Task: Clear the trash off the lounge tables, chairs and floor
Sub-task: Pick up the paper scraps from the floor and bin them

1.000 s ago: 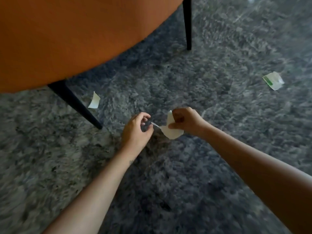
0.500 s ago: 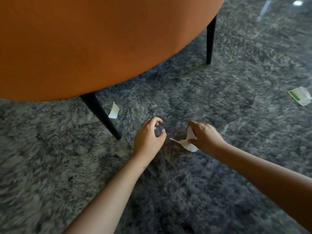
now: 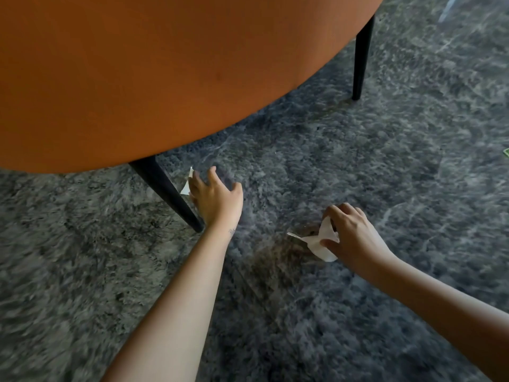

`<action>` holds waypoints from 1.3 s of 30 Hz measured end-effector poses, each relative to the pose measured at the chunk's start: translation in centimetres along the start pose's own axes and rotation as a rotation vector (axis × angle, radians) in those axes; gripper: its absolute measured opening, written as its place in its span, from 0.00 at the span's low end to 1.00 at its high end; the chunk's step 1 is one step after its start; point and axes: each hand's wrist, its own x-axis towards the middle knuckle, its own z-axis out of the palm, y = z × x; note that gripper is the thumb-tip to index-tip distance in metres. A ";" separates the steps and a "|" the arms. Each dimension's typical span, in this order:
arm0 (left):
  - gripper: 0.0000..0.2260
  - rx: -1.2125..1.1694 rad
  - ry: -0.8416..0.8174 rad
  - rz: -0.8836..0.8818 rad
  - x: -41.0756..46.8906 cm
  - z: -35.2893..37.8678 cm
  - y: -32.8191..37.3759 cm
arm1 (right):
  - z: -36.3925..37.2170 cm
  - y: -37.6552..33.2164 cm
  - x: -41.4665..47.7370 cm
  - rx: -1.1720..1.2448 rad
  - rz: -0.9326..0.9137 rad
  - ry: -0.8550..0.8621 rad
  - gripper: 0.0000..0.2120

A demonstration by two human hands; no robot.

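Grey shaggy carpet (image 3: pixel 358 161) under an orange chair (image 3: pixel 165 78) bears a white paper scrap (image 3: pixel 186 188) just beside the black chair leg (image 3: pixel 165 188), where the left hand (image 3: pixel 217 198) spreads its fingers, likely to take it, while the right hand (image 3: pixel 352 235) pinches crumpled white paper (image 3: pixel 322 242), leaving the left free.

The grey carpet (image 3: pixel 358 161) bears a white paper scrap (image 3: pixel 185 189) beside a chair leg (image 3: pixel 165 188).
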 end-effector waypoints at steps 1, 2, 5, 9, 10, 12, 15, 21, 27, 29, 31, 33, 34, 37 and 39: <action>0.26 0.002 -0.030 -0.044 0.2 0.1 -0.1 | 0.1 0.0 0.0 0.017 0.009 0.002 0.19; 0.26 0.007 -0.059 -0.082 0.4 0.2 -0.2 | 0.2 0.0 0.0 0.035 0.018 0.001 0.19; 0.26 0.037 -0.101 -0.124 0.5 0.5 -0.4 | 0.1 0.1 0.2 0.102 0.045 -0.022 0.19; 0.25 0.101 -0.074 -0.028 0.0 0.9 -0.7 | -0.2 0.2 0.7 0.116 0.070 -0.078 0.20; 0.25 0.107 -0.057 -0.006 -0.2 1.0 -0.7 | -0.2 0.2 0.7 0.117 0.078 -0.081 0.21; 0.24 0.103 0.009 0.022 -0.2 0.9 -1.0 | -0.3 0.1 0.6 0.113 0.084 -0.080 0.23; 0.24 0.076 0.096 0.017 0.7 0.4 -1.5 | -0.4 0.0 0.6 0.107 0.072 -0.088 0.23; 0.23 -0.066 -0.008 -0.251 2.7 -0.1 -0.5 | -0.5 0.0 0.5 0.108 0.056 -0.098 0.21; 0.15 0.016 0.115 -0.072 2.7 0.3 -0.8 | -0.6 0.0 0.8 0.107 0.035 -0.082 0.20; 0.12 0.016 0.118 -0.004 2.7 0.3 -0.8 | -0.7 -0.1 0.9 0.103 0.039 -0.084 0.20; 0.10 -0.028 0.112 0.031 2.5 0.1 -0.7 | -0.7 0.0 0.8 0.101 0.058 -0.081 0.21; 0.09 -0.059 0.072 0.041 2.1 0.0 -0.4 | -0.8 -0.1 0.7 0.098 0.078 -0.092 0.22; 0.10 -0.053 0.036 0.046 1.8 0.0 -0.1 | -0.8 -0.1 0.6 0.095 0.079 -0.103 0.22; 0.17 0.004 -0.086 0.057 0.6 -0.2 1.1 | -1.1 -0.4 0.4 0.107 0.082 -0.144 0.22; 0.23 0.000 -0.144 0.034 -0.2 -0.4 1.7 | -1.2 -0.4 0.2 0.122 0.095 -0.176 0.20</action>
